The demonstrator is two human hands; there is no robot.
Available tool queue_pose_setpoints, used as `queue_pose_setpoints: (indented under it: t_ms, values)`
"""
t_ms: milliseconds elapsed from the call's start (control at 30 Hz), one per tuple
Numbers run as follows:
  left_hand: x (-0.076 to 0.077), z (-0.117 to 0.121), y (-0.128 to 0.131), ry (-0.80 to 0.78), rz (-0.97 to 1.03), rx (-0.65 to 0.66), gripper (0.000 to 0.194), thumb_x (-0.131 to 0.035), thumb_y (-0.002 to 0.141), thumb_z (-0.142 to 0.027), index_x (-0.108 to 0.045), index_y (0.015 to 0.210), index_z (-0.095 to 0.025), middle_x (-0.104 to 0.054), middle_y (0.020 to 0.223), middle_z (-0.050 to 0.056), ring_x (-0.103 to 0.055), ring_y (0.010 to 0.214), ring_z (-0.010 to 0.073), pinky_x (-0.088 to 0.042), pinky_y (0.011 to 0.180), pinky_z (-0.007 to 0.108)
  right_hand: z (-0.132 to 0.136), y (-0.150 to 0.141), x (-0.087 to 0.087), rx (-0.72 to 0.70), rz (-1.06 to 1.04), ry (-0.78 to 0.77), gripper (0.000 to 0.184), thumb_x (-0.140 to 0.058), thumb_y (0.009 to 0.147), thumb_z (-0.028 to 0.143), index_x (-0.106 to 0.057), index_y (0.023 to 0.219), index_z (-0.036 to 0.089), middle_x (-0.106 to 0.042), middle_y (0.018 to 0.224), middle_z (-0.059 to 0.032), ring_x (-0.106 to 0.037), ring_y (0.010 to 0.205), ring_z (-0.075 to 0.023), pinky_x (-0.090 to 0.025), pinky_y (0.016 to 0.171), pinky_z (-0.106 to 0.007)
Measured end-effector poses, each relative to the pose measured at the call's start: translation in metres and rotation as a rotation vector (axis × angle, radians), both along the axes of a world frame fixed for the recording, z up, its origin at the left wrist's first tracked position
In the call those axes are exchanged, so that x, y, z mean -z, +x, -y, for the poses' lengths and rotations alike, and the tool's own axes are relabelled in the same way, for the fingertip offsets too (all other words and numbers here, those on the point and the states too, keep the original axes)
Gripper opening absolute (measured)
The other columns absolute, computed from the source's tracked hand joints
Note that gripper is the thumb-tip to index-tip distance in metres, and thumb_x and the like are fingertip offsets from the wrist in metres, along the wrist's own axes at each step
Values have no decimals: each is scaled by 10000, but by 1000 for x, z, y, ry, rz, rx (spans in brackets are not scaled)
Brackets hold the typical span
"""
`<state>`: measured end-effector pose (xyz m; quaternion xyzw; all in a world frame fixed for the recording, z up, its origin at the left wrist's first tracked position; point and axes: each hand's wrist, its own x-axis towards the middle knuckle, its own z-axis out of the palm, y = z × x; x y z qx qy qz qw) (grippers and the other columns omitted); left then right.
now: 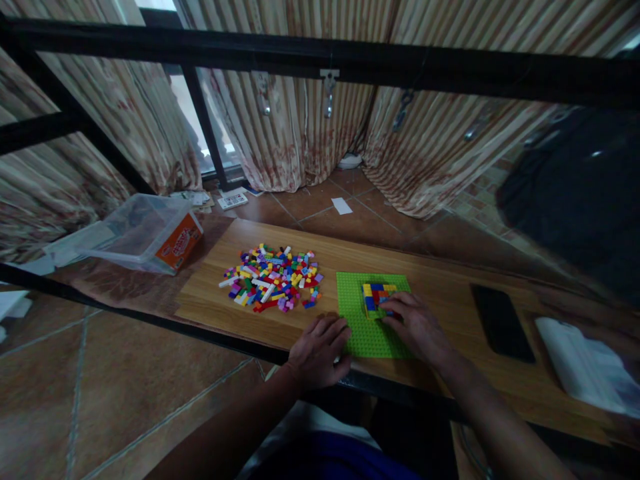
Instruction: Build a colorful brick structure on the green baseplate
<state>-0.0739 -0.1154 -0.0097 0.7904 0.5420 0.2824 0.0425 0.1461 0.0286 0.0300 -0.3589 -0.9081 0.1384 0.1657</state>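
Note:
A green studded baseplate (355,337) lies on the wooden table board. On it stands a low block of toy building bricks (370,300) in yellow, blue, red and orange. My right hand (415,325) reaches over the block's right side, thumb and fingers closed in a pinch. A small blue brick (385,301) shows at its fingertips; the fingers partly cover it. At the plate's left edge my left hand (320,350) rests by the table's front edge, fingers stretched out and nothing visible in it. A spread pile of loose mixed-colour bricks (275,277) lies to the left.
A clear plastic box (135,233) with an orange label stands at the table's left end. Right of the plate lie a black phone (503,323) and a white packet (580,363). A dark metal bar (300,50) crosses in front of the curtains.

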Motion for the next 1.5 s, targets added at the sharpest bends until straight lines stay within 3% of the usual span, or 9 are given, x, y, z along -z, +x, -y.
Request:
queue_pose_setpoints:
  t_ms: [800, 900, 1033, 1100, 1267, 1500]
  values:
    - [0, -1, -1, 17, -10, -7, 444, -602, 815, -318, -544, 1235, -187, -592, 1292, 101, -507, 1221, 299, -436, 1042, 492, 1, 2, 4, 7, -129, -104, 206, -620, 820, 256, -713, 1004, 257, -633, 1003, -59, -586, 976, -231, -486, 902, -426]
    - [0, -1, 0, 29, -9, -11, 439, -604, 816, -325, -549, 1230, -187, -589, 1297, 103, -509, 1222, 293, -435, 1047, 490, 5, 6, 6, 124, -238, -112, 301, -619, 832, 363, -681, 1105, 251, -642, 1097, -74, -599, 1007, -239, -488, 905, -432]
    - [1, 0, 0, 36, -11, -8, 423, -586, 834, -336, -557, 1224, -176, -592, 1289, 105, -507, 1227, 286, -435, 1049, 478, 11, 12, 16, 424, -406, -149, 430, -542, 860, 522, -657, 1114, 195, -662, 1080, -116, -628, 883, -232, -519, 790, -415]
    - [2, 0, 0, 36, -18, -9, 425, -578, 840, -339, -554, 1231, -174, -591, 1291, 107, -504, 1229, 289, -435, 1045, 485, 15, 12, 23, 517, -401, -136, 503, -511, 864, 564, -638, 1139, 162, -659, 1083, -143, -622, 912, -248, -508, 827, -440]
    - [1, 0, -1, 34, -10, -3, 427, -572, 845, -342, -546, 1239, -180, -582, 1305, 104, -496, 1242, 295, -433, 1044, 489, 24, -4, 36, 583, -256, -40, 600, -464, 877, 582, -579, 1230, 109, -616, 1173, -202, -536, 1134, -309, -412, 982, -508]
    - [-2, 0, 0, 13, -1, -7, 435, -579, 841, -328, -532, 1254, -201, -580, 1309, 100, -496, 1243, 291, -430, 1041, 486, 32, -17, 40, 687, -197, -19, 627, -467, 853, 624, -551, 1273, 166, -556, 1281, -206, -469, 1186, -371, -366, 956, -584]
